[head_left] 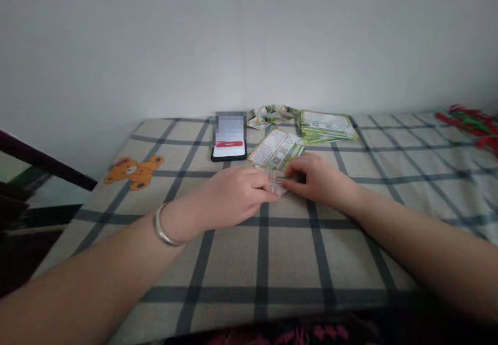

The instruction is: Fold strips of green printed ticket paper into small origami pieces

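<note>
White printed paper piece point(277, 183), pinched by the fingertips of both left hand point(243, 192) and right hand point(321, 179), over a beige, blue-checked tablecloth point(233, 262). Uneven pulling could tear it; slipping fingers could displace the flat green-and-white printed leaflet point(272, 147) beyond.

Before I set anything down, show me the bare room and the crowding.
Bare checked cloth shows between the bear picture and phone, between the forearms, and between the stacked sheets and red-green item. Crowded: left hand and right hand at a paper, with loose sheet and folded papers beyond.
</note>
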Tool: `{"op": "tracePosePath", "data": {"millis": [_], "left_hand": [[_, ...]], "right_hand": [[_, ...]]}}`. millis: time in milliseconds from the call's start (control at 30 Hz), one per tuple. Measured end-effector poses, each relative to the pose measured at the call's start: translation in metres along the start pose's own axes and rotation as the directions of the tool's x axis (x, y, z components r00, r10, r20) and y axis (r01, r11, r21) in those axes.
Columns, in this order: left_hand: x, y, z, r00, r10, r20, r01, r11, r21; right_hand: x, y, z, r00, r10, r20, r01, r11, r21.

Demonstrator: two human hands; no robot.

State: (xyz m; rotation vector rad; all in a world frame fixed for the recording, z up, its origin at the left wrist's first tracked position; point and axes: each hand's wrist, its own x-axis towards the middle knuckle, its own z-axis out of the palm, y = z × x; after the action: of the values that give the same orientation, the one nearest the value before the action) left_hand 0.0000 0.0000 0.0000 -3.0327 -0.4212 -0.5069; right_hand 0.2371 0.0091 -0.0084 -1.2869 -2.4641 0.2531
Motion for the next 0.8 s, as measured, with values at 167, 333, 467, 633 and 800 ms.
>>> {"op": "tracePosePath", "data": {"millis": [167, 333, 467, 633, 800], "left_hand": [[0.002, -0.001, 0.001, 1.0, -0.024, 0.019, 0.024, 1.0, 0.01], [0.002, 0.001, 0.001, 0.999, -0.043, 0.034, 0.042, 0.999, 0.022], [0.001, 0.001, 0.001, 0.998, -0.042, 0.036, 0.041, 0.999, 0.03], [0.0, 0.0, 0.002, 0.998, -0.046, 0.036, 0.046, 0.999, 0.011], [0.0, -0.003, 0.004, 0.999, -0.051, -0.017, 0.051, 0.998, 0.021]], "right_hand": [[-0.002, -0.002, 0.001, 1.0, 0.023, -0.004, -0.023, 1.0, 0.004], [-0.002, 0.001, -0.005, 0.998, -0.056, -0.014, 0.057, 0.998, 0.028], [-0.004, 0.008, -0.013, 0.973, -0.228, 0.028, 0.226, 0.973, 0.053], [-0.007, 0.009, -0.018, 0.958, -0.287, 0.03, 0.286, 0.958, 0.009], [-0.007, 0.003, -0.015, 0.959, -0.284, -0.005, 0.279, 0.946, -0.166]]}}
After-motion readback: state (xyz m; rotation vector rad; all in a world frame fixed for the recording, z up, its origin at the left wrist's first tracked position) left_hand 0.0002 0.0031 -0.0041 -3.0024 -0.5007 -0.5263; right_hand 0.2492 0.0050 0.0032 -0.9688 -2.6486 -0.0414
